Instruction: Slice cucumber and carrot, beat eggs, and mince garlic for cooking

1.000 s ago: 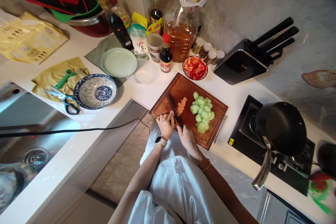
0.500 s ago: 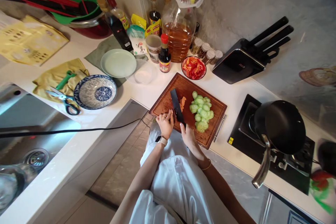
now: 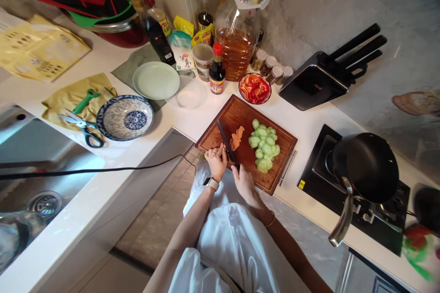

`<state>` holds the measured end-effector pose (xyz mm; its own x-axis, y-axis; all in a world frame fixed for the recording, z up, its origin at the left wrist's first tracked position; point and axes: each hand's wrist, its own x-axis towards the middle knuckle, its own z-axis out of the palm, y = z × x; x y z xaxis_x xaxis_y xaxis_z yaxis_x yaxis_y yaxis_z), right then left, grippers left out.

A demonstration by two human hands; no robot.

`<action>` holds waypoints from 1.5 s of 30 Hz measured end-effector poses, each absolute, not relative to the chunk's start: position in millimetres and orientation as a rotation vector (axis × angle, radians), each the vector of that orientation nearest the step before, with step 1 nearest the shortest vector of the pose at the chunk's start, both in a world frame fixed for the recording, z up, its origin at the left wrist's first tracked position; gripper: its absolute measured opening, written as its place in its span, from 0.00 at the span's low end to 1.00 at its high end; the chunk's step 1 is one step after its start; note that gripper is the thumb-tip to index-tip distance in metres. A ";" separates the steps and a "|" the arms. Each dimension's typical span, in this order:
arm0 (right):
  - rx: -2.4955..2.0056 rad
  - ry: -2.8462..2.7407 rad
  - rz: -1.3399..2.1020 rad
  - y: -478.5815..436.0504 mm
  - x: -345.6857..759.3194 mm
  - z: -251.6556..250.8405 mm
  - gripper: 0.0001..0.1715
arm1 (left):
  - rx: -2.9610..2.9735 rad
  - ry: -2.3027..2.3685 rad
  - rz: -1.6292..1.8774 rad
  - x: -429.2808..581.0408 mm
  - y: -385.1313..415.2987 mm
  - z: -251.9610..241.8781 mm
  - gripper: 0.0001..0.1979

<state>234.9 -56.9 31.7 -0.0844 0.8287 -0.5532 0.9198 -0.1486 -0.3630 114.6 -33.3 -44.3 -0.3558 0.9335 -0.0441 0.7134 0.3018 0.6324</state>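
Note:
A wooden cutting board (image 3: 271,178) lies on the white counter in front of me. My right hand (image 3: 244,181) is closed round the handle of a dark knife (image 3: 225,139), whose blade stands edge-down on the board. My left hand (image 3: 216,160) is curled at the board's near left edge, fingertips pressing on a small piece that I cannot make out beside the blade. Orange carrot slices (image 3: 236,138) lie just right of the blade. A heap of pale green cucumber slices (image 3: 264,145) sits further right.
A bowl of red pepper pieces (image 3: 255,88) stands behind the board, with sauce bottles and a big oil jug (image 3: 239,32) beyond. A knife block (image 3: 321,80) and a black pot (image 3: 366,167) on the stove are to the right. Plates, scissors (image 3: 82,127) and a sink (image 3: 30,192) lie left.
Half a second ago the knife blade was tipped flat, showing its broad side; now it stands edge-down again next to the carrot slices. My left hand has barely moved.

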 end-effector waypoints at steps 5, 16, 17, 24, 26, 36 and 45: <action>2.017 1.943 -1.056 -56.8 234.5 30.2 0.22 | 1.469 2.181 0.734 114.9 -33.1 -43.4 0.21; 2.012 1.917 -1.104 -50.2 229.3 32.3 0.21 | 1.455 2.166 0.748 114.7 -32.6 -44.2 0.21; 2.012 1.911 -1.102 -49.9 228.7 32.4 0.21 | 1.453 2.167 0.750 115.0 -32.8 -44.3 0.21; 1.997 1.916 -1.053 -51.6 226.6 29.8 0.23 | 1.429 2.163 0.761 112.5 -37.5 -49.5 0.20; 1.994 1.913 -1.024 -51.7 225.9 29.1 0.24 | 1.409 2.175 0.787 110.5 -38.7 -52.0 0.19; 1.984 1.877 -1.014 -45.6 216.7 24.8 0.25 | 1.522 2.170 0.758 107.5 -41.0 -57.7 0.17; 2.322 1.992 -1.417 -45.9 244.6 9.6 0.27 | 1.540 2.148 0.689 109.3 -25.5 -39.8 0.19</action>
